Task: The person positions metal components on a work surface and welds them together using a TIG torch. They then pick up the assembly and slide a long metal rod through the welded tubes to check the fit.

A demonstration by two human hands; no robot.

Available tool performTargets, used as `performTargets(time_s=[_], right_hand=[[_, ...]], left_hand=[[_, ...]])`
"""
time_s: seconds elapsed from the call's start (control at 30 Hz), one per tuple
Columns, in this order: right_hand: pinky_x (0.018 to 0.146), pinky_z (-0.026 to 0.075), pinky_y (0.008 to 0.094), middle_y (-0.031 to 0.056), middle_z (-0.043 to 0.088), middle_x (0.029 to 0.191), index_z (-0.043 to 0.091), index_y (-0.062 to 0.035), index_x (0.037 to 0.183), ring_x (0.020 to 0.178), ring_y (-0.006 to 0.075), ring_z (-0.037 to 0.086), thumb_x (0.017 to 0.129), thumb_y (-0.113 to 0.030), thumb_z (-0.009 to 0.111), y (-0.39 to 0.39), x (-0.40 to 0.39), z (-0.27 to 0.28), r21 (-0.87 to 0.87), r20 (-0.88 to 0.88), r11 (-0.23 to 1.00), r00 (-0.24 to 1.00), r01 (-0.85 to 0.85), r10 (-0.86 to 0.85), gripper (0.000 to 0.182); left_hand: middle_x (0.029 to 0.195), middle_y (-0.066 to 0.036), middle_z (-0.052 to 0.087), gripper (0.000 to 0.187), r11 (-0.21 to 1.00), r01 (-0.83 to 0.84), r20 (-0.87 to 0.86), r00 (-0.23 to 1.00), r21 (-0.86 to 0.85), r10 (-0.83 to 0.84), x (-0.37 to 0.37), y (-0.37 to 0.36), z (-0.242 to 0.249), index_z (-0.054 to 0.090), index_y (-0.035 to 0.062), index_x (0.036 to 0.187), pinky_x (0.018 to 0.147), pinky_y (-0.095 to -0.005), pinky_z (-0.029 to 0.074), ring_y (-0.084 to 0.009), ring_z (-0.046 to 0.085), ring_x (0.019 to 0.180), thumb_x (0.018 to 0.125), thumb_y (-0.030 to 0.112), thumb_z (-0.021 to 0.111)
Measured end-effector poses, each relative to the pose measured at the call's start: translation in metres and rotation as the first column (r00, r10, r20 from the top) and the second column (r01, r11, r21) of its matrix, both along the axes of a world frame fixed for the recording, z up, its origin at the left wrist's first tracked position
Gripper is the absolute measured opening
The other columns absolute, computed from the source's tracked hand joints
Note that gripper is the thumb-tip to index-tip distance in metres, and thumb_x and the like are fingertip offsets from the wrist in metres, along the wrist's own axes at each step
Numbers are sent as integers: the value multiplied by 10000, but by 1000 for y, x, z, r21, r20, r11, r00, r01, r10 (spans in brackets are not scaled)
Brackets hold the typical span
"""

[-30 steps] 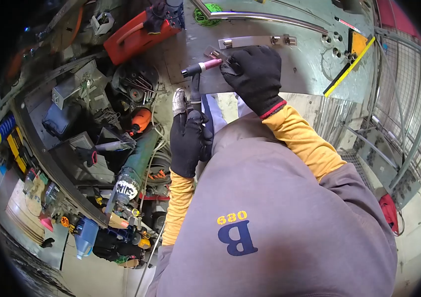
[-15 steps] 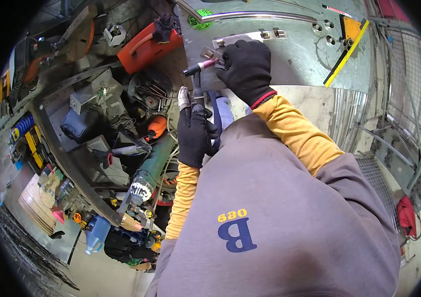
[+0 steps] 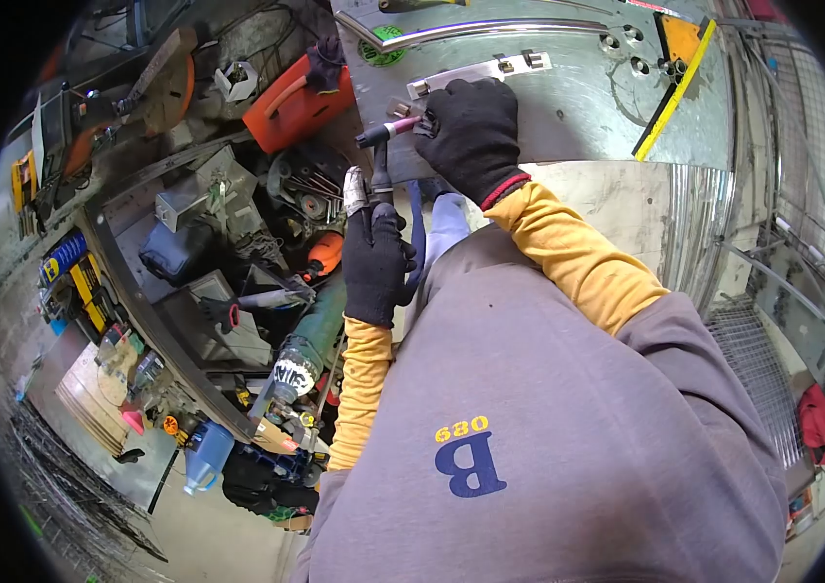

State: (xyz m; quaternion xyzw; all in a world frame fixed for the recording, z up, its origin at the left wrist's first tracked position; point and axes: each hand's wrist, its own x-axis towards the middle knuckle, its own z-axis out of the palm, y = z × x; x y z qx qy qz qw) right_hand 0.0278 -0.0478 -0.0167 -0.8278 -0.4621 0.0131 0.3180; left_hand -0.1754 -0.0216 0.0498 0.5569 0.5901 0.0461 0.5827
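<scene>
In the head view, a TIG welding torch [image 3: 381, 165] stands near the front left edge of the metal table [image 3: 582, 126]. Its dark handle is gripped by my left hand [image 3: 375, 257], which wears a black glove with a whitish covering on one finger. My right hand [image 3: 473, 126], also black-gloved, is closed at the pink nozzle [image 3: 403, 125] of the torch; its fingertips partly hide the nozzle's end. Just beyond the right hand lies a flat metal strip [image 3: 480, 75] with small fittings on it. A small brownish metal piece [image 3: 399, 108] sits beside the nozzle.
A bent metal tube [image 3: 500, 31], round fittings [image 3: 639, 66] and a yellow-edged ruler [image 3: 676, 92] lie on the table. An orange-red case [image 3: 301, 109] stands left of it. Below are a green gas cylinder [image 3: 313, 335] and cluttered tools. Wire mesh [image 3: 810, 126] rises at right.
The view has shifted slightly, so the table appears a little higher and further left. Both hands keep their hold on the torch, with little movement between them.
</scene>
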Motion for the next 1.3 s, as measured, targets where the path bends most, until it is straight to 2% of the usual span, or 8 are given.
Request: performTargets(time_s=[0.53,0.67,0.7,0.73,0.83,0.9,1.0,1.3], right_hand=[[853,434,486,72,671,872,741,-153,858,885,325,632,709,-363,819,-2,-2,-4,-35,-5,999,1000,1,-2,268],[944,452,516,149,635,1094,683,-108,1132,917,370,651,789,-395,790,-2,-11,-10,-21,-200,993,973,113,-115,460],[952,463,522,172,581,1151,621,-98,1192,943,393,637,830,-381,761,-9,-14,-13,-79,-346,993,932,83,-106,481],[952,463,522,172,581,1151,621,-98,1192,943,393,637,830,-381,761,-9,-13,-15,-80,-347,993,932,82,-105,481],[933,460,510,150,610,1100,656,-110,1156,930,369,642,822,-395,770,-5,-9,-18,18,-95,998,994,53,-51,454],[897,452,496,122,657,1017,717,-124,1078,888,341,652,791,-412,790,-2,-4,-14,-116,31,993,1000,4,0,413],[795,447,470,71,652,830,715,-141,839,827,321,624,704,-348,808,-1,1,-2,6,-8,1000,1000,-19,19,265],[824,455,462,73,662,841,734,-142,849,843,323,636,669,-344,846,-2,1,-2,-8,-24,1000,1000,-19,19,293]], left_hand=[[893,-65,651,362,999,18,-24,1000,29,-17,3,2,6,579,1,1278,495,-286,533,-118,630,589,1086,307,579],[917,-67,640,369,1000,-24,5,1000,-10,24,6,1,10,573,4,1284,505,-290,520,-122,624,602,1080,312,588],[951,-46,610,569,999,18,5,1000,-28,-18,7,1,13,361,99,1619,528,-265,531,-93,587,618,1095,239,533],[951,-46,610,569,999,17,5,1000,-29,-17,6,1,13,361,99,1619,528,-265,531,-93,587,618,1095,239,533],[947,-47,618,544,1000,6,-7,1000,-26,-6,6,0,10,397,90,1591,522,-271,532,-95,594,615,1095,261,542],[938,-50,630,490,999,43,-22,999,14,-42,5,0,8,463,70,1527,515,-276,533,-96,603,614,1094,283,550],[922,-41,636,359,999,37,-47,998,7,-37,4,1,6,555,45,1358,505,-273,528,-93,609,609,1098,293,549],[896,-34,620,264,998,46,-1,999,52,-46,-1,2,-2,590,45,1178,494,-270,518,-98,605,589,1102,292,535]])
